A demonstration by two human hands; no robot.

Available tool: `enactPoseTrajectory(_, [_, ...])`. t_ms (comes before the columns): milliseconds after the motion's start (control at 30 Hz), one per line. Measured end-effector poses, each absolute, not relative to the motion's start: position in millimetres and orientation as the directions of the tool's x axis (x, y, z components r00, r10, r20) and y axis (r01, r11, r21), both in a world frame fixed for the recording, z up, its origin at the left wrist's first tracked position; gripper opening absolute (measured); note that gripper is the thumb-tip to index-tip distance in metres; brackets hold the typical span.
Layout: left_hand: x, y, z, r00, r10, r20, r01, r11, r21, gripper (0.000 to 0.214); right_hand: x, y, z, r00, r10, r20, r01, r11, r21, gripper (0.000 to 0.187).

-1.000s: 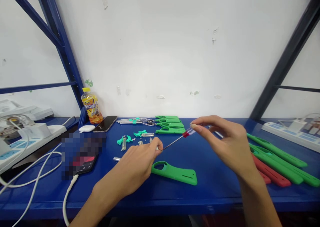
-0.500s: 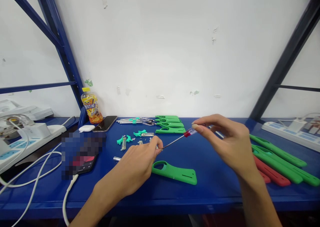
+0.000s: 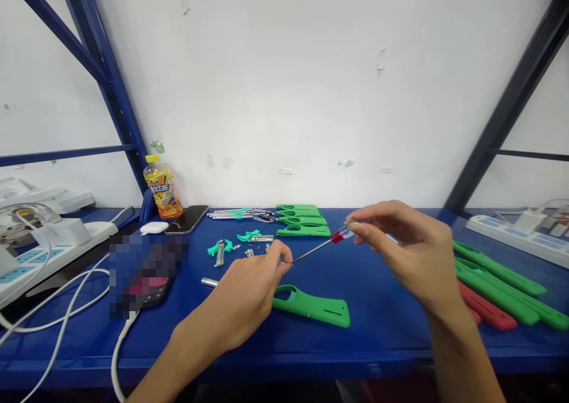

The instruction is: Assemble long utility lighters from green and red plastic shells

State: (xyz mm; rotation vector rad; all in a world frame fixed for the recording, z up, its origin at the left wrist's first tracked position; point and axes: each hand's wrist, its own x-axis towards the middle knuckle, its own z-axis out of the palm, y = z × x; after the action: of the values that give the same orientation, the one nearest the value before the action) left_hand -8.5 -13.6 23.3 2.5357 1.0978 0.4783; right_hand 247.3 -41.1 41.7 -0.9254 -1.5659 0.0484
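My right hand (image 3: 406,249) pinches the clear and red handle of a screwdriver (image 3: 343,233) between thumb and fingers. Its metal shaft slants down to the left, the tip meeting the pinched fingers of my left hand (image 3: 253,290). Whatever those fingers grip at the tip is too small and covered to make out. Just under and right of my left hand, a green lighter casing (image 3: 315,308) lies on the blue table (image 3: 373,338). A silvery tube (image 3: 208,282) shows partly from behind my left hand.
Teal plastic pieces (image 3: 229,246) and small metal parts lie behind my left hand. Beyond are metal rods (image 3: 222,216) and several green casings (image 3: 304,230). More green and red casings (image 3: 493,311) lie right. Phones (image 3: 189,219), a bottle (image 3: 162,189) and white cables (image 3: 66,308) stand left.
Both hands have shifted slightly to the right, along with the screwdriver. Its tip stays at my left fingertips. The parts on the table have not moved.
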Motion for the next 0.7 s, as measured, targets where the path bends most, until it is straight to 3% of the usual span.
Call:
enactPoseTrajectory(333, [-4,-17,21,0.657,0.731,0.186,0.614,-0.662,0.431,0.015,248,-40,43,0.074,0.573,0.816,0.538,0.666,-0.517,0.018])
enactPoseTrajectory(700, [19,-26,7,0.686,0.7,0.201,0.525,-0.666,0.53,0.015,246,-50,46,0.073,0.559,0.826,0.525,0.682,-0.508,0.018])
